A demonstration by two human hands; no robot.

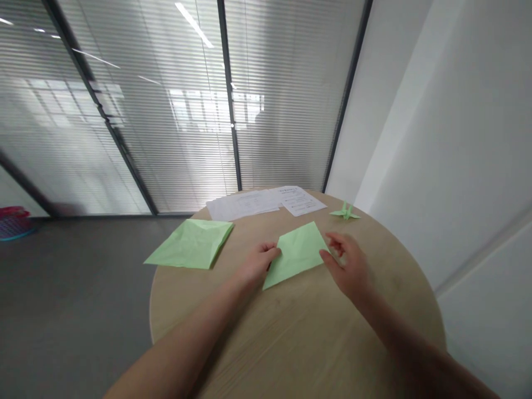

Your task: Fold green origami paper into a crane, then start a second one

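A folded light green sheet of paper [298, 252] lies flat on the round wooden table [299, 332] in front of me. My left hand [258, 261] rests at its left edge, fingers curled and pressing down on the paper. My right hand [348, 261] is at the sheet's right corner, its fingers loosely bent and apart, touching or almost touching the edge. A second green sheet [191, 244], creased and partly unfolded, lies at the table's left rim. A small green paper crane [346, 212] stands at the far right of the table.
Two white printed sheets [266, 202] lie at the table's far edge. Behind them is a glass wall with blinds. A white wall runs close along the right. Grey floor lies to the left, with a pink and blue basket [13, 221] at the far left.
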